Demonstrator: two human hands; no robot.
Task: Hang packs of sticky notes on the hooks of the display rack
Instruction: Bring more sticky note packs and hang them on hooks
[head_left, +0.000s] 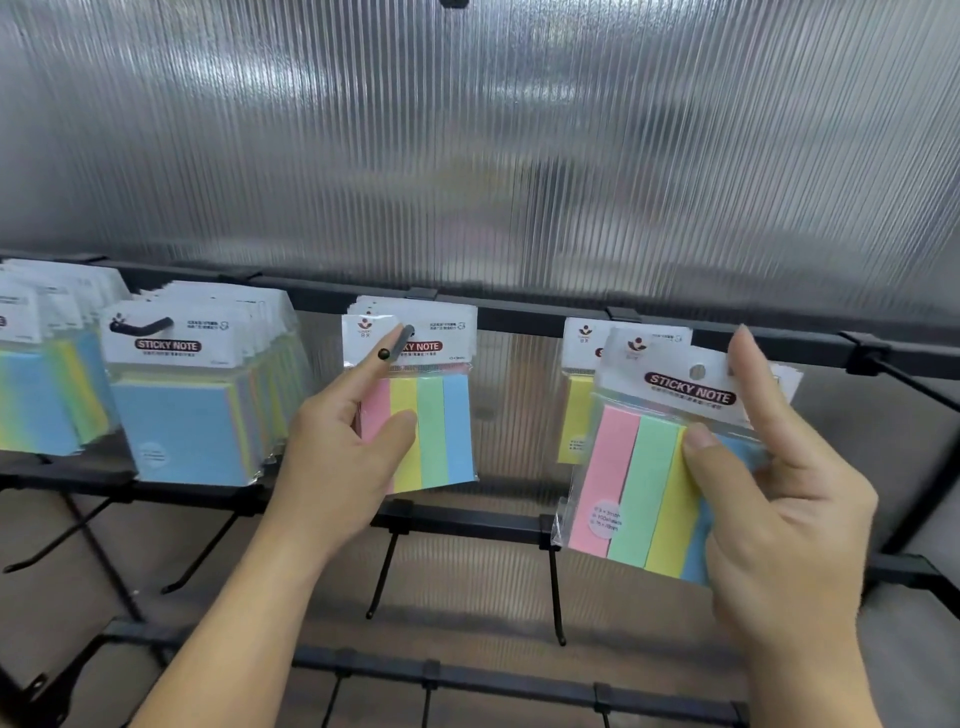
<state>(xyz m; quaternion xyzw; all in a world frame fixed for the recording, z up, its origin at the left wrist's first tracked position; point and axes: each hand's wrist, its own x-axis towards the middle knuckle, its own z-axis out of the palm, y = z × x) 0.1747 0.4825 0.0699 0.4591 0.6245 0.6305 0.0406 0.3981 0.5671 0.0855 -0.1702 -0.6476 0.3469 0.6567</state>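
A ribbed panel (467, 156) of cloudy plastic stands behind the black display rack (524, 317), and we face its upper bar. Our right hand (779, 519) is clamped on the loose pack (644, 478): the thumb presses the striped front, the fingers wrap behind, and the forefinger stands up free beside the header. Our left hand (332, 467) is busy well apart from it. Its forefinger reaches to the tip of the centre hook (397, 343), its thumb lies on the front of the hung pack (441, 431), and its lower fingers go behind that pack's left edge, so it looks pinched. What matters to us is the hang hole (698, 372). It sits in the header at the top of the loose pack, above our right thumb. The pack's long axis runs up and down but leans, top to the right and bottom to the left. The loose pack hovers in front of the right-hand packs (576, 405) and hides the tip of their hook, so we cannot tell how the hole lines up with it. A bare hook (919, 387) juts out further right. Either hook lies nearer our right hand, so we judge that this hand must straighten the pack and carry the hole onto a tip.
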